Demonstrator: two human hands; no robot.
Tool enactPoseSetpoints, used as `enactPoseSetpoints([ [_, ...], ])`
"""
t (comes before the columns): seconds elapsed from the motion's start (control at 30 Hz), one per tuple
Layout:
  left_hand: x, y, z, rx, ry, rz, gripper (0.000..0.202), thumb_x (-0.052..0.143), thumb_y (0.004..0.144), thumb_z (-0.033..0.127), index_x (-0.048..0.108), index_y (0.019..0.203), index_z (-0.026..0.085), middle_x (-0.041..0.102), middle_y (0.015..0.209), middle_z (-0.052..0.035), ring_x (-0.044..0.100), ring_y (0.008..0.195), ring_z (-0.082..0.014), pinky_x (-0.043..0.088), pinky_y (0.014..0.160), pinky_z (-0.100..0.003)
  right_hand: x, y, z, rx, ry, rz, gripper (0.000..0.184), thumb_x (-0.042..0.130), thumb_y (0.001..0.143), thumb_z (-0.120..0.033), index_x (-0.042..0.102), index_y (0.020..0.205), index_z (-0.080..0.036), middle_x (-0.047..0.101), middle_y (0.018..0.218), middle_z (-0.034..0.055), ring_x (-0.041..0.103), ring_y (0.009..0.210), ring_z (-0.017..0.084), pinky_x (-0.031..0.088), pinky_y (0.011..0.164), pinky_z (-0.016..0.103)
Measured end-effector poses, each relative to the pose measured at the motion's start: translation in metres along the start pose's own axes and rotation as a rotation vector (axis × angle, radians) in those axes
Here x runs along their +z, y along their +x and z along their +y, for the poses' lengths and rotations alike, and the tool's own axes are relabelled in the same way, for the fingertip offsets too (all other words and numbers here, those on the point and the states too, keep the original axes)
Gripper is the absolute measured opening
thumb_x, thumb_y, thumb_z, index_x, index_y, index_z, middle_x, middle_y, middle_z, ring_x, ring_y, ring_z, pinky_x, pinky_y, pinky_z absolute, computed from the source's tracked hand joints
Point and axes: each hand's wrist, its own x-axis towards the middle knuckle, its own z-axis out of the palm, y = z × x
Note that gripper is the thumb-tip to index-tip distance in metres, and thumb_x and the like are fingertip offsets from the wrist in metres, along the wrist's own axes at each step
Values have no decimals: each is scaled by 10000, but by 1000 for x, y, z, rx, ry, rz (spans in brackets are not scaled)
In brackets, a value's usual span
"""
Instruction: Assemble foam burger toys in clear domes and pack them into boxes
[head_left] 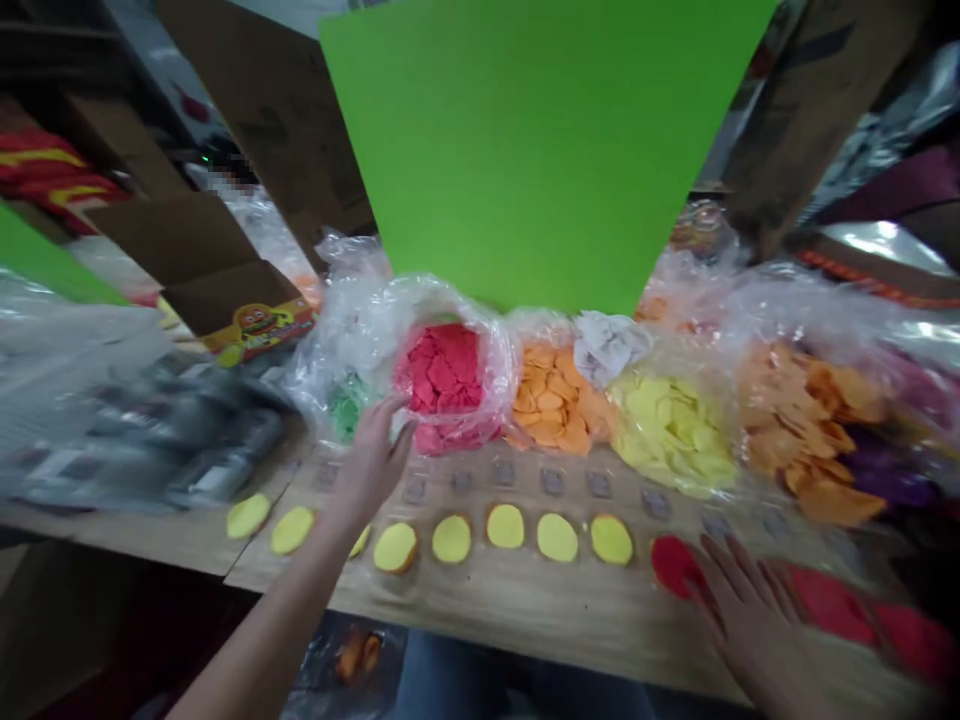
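Note:
My left hand (379, 445) reaches to the near left rim of a clear plastic bag of red flat pieces (446, 370). Its thumb and fingers look apart, with shiny plastic behind them. My right hand (750, 600) lies spread and flat over the table, its thumb side touching a red round piece (675, 565). More red pieces (832, 605) lie beside and beyond that hand, partly hidden by it. A row of yellow discs, some with orange edges, such as this yellow disc (505, 525), runs along the table's near side; my left forearm covers part of one.
Open bags hold green pieces (346, 405), orange pieces (551, 395), yellow pieces (675, 425) and peach pieces (802, 420). Small clear packets (553, 481) line the table (525, 610). A green board (547, 150) stands behind. Grey packages (217, 440) and a cardboard box (217, 270) are left.

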Motion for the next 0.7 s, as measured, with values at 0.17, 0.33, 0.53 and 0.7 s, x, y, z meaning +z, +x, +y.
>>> enactPoseSetpoints([
  [0.17, 76, 105, -6, 286, 342, -226, 534, 480, 820, 324, 388, 1283, 74, 430, 1325, -175, 341, 1269, -258, 278, 1051, -370, -6, 13, -5, -99, 132, 137, 336, 437, 788, -282, 597, 1062, -171, 599, 1152, 110, 452, 1182, 328, 422, 887, 482],
  [0.33, 116, 150, -31, 413, 422, -396, 791, 573, 730, 469, 296, 1361, 81, 272, 1439, -176, 211, 1340, -279, 145, 1092, -402, 13, 14, -9, -209, 189, 176, 315, 511, 754, -260, 617, 1046, -211, 639, 1078, 63, 472, 1159, 315, 451, 836, 422],
  [0.53, 126, 145, -48, 485, 511, -371, 827, 488, 737, 608, 302, 1369, 109, 259, 1447, -166, 161, 1354, -290, 90, 1094, -441, 35, 8, -7, -258, 237, 138, 364, 522, 745, -279, 604, 1098, -244, 631, 1116, 35, 521, 1105, 304, 476, 796, 417],
  [0.7, 129, 150, -46, 443, 489, -305, 518, 376, 866, 437, 440, 1288, 145, 387, 1390, -126, 266, 1322, -245, 149, 1092, -411, 34, 27, -16, -327, 252, 81, 433, 545, 738, -255, 565, 1171, -257, 608, 1167, 6, 523, 1117, 289, 479, 819, 393],
])
